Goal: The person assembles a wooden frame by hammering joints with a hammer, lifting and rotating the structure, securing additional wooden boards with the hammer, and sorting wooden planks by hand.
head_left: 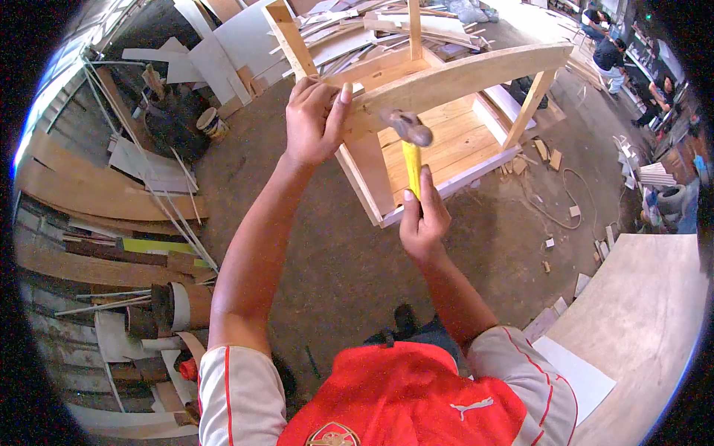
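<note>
In my right hand point(424, 221) is a claw hammer point(413, 165) with a yellow handle, held upright. Its slightly blurred metal head is raised in front of the curved wooden rail; whether it touches the wood I cannot tell. My left hand point(315, 123) is closed around the left end of that rail, at the corner with a post, thumb pointing up. Both belong to a wooden frame point(461, 73) with posts and a low plank bottom, standing before me. Any nail at the joint is too small to make out.
Scrap boards point(357, 37) are piled behind the frame. Wood strips and curved panels point(89, 186) lean along the left wall, near a white bucket point(212, 123). A large plywood sheet point(639, 312) lies at lower right. Offcuts and a cord point(587, 186) litter the floor. Other people point(610, 56) sit at far right.
</note>
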`<state>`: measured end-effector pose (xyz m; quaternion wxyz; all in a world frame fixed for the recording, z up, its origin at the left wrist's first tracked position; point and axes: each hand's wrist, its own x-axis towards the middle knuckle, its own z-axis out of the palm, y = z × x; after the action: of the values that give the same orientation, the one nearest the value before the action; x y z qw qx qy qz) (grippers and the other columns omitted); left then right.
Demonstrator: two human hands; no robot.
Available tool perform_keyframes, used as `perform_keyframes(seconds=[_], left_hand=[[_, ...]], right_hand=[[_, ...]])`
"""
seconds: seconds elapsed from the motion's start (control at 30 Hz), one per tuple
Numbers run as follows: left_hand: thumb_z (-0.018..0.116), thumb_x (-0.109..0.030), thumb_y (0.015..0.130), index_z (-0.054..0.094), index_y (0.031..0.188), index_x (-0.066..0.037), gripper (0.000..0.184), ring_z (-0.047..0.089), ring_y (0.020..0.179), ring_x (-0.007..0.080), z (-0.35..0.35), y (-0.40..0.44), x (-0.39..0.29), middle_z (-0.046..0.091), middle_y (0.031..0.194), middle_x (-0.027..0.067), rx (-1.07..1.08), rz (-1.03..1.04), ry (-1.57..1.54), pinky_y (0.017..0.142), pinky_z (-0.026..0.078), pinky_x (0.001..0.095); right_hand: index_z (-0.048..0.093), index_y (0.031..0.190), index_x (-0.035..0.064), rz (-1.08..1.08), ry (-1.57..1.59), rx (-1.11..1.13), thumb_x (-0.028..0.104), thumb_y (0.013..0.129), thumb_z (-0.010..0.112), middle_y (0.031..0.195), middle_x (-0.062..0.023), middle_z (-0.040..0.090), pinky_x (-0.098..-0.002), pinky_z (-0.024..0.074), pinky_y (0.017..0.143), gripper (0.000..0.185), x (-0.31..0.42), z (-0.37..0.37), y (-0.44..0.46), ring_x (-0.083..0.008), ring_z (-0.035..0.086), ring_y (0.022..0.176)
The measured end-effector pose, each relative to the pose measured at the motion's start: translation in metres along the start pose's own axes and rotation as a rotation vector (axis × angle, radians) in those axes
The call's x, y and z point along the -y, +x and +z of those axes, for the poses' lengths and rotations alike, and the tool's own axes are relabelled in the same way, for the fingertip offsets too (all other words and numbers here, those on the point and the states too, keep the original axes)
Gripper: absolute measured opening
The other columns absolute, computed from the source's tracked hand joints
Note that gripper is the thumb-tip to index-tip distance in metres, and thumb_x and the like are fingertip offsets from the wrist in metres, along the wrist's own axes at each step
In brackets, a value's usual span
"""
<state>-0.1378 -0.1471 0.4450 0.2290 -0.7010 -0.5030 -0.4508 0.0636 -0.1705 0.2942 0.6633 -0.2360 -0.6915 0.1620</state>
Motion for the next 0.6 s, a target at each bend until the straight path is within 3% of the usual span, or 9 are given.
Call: perform_keyframes(seconds=[0.1,0.23,0.27,0.37,0.47,0.6], left_hand=[[0.065,-0.017,0.092,0.067,0.078,0.001,0.023,0.058,0.072,0.0349,0.002,-0.001,0.002,0.062,0.068,0.0148,-0.005,0.003,0.014,0.076,0.048,0.0438],[0.065,-0.014,0.092,0.066,0.078,0.001,0.02,0.058,0.072,0.036,0.002,0.0,0.002,0.061,0.067,0.0151,-0.03,0.025,0.011,0.074,0.048,0.0439],[0.065,-0.013,0.092,0.065,0.077,0.001,0.02,0.057,0.072,0.0363,0.003,0.001,0.002,0.061,0.067,0.0151,-0.036,0.041,0.024,0.074,0.048,0.0439],[0.065,-0.013,0.091,0.064,0.076,0.0,0.021,0.057,0.071,0.0371,0.001,0.001,0.004,0.061,0.067,0.0155,-0.022,0.063,-0.007,0.074,0.048,0.0438],[0.065,-0.013,0.092,0.064,0.075,0.0,0.021,0.058,0.071,0.0367,0.003,0.0,0.005,0.061,0.067,0.0155,-0.036,0.057,0.008,0.074,0.048,0.0437],[0.061,-0.034,0.095,0.066,0.077,0.0,0.039,0.061,0.072,0.0366,-0.007,0.005,0.003,0.062,0.067,0.0173,0.146,-0.02,0.081,0.072,0.05,0.045]], right_hand=[[0.045,0.139,-0.0132,-0.091,-0.03,-0.132,0.001,0.094,0.061,0.121,-0.0303,0.064,-0.0396,0.0551,0.089,0.049,-0.001,-0.001,-0.007,-0.0385,0.07,0.102],[0.045,0.139,-0.0125,0.157,-0.017,0.192,0.001,0.095,0.06,0.113,-0.0306,0.066,-0.0416,0.0558,0.085,0.049,-0.016,0.015,-0.012,-0.0379,0.07,0.099],[0.047,0.139,-0.0122,0.125,-0.023,0.154,0.001,0.094,0.06,0.113,-0.0309,0.065,-0.041,0.0558,0.083,0.048,-0.015,0.014,-0.014,-0.0381,0.07,0.098],[0.044,0.145,-0.0041,0.049,0.044,0.044,0.005,0.095,0.059,0.089,-0.0241,0.061,-0.0457,0.0519,0.069,0.052,-0.008,0.005,-0.007,-0.0396,0.061,0.076],[0.045,0.143,-0.0051,0.015,-0.016,0.022,0.007,0.096,0.059,0.091,-0.0248,0.063,-0.0438,0.0524,0.069,0.05,-0.01,0.009,-0.006,-0.0384,0.063,0.079],[0.045,0.144,-0.0049,0.149,0.091,0.098,0.009,0.097,0.058,0.106,-0.0264,0.066,-0.0434,0.0539,0.077,0.05,-0.012,0.002,-0.011,-0.0377,0.067,0.09]])
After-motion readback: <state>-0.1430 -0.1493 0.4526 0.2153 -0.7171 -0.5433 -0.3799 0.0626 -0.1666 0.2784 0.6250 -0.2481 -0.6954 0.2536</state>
